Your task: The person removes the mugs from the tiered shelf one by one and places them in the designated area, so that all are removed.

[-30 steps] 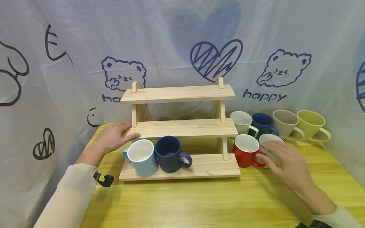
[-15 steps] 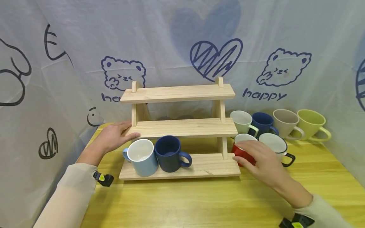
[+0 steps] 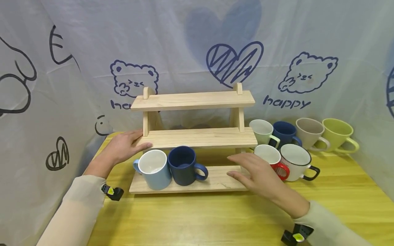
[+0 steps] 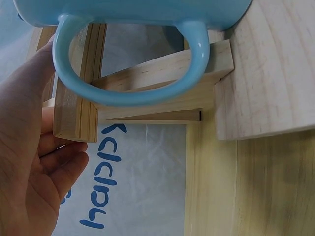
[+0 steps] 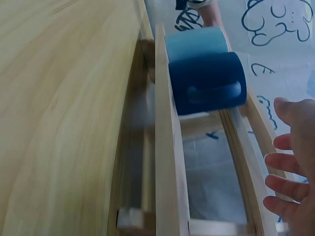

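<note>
My left hand grips the left end of the middle board of a three-tier wooden rack, thumb on top; in the left wrist view its fingers curl round the board end. On the bottom board stand a light blue mug, handle to the left, and a dark blue mug, handle to the right. Over that board's right end hovers my right hand, fingers spread loosely with nothing in them. It hides part of a red mug just behind it.
A white mug with a black rim is beside the red one. Behind them stand a pale mug, a blue mug, a beige mug and a yellow-green mug. A printed cloth hangs behind the table.
My right hand has moved left from the white mug, past the red mug, to the rack's bottom board. The red mug's handle shows again. My left hand has stayed on the rack.
</note>
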The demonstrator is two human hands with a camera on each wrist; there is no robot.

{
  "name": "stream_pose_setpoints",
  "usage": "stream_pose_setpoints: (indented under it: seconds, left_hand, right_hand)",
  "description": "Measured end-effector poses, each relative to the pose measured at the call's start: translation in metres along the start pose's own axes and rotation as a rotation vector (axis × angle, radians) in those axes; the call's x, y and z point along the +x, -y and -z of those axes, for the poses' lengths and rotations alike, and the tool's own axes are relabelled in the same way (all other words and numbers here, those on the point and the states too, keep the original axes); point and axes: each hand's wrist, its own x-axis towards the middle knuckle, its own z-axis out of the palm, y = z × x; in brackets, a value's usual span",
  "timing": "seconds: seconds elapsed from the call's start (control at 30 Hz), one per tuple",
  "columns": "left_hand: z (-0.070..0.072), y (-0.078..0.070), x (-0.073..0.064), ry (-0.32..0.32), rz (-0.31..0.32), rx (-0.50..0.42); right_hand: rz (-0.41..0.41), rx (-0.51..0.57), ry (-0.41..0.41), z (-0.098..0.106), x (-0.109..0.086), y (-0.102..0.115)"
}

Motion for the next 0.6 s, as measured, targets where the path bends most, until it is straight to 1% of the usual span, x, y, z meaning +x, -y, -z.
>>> stream_pose_setpoints:
  seconds: [0.27, 0.43, 0.6]
  left_hand:
    - [0.0, 0.001, -0.001, 0.003, 0.003, 0.003]
    - [-0.001, 0.002, 0.0, -0.01, -0.011, 0.005]
    - [-0.001, 0.001, -0.001, -0.014, -0.013, 0.003]
  right_hand:
    - [0.048, 0.029, 0.015, -0.017, 0.014, 0.015]
    - [0.041, 0.043, 0.046, -0.028, 0.022, 0.023]
    - [0.015, 0.061, 0.094, -0.038, 0.03, 0.03]
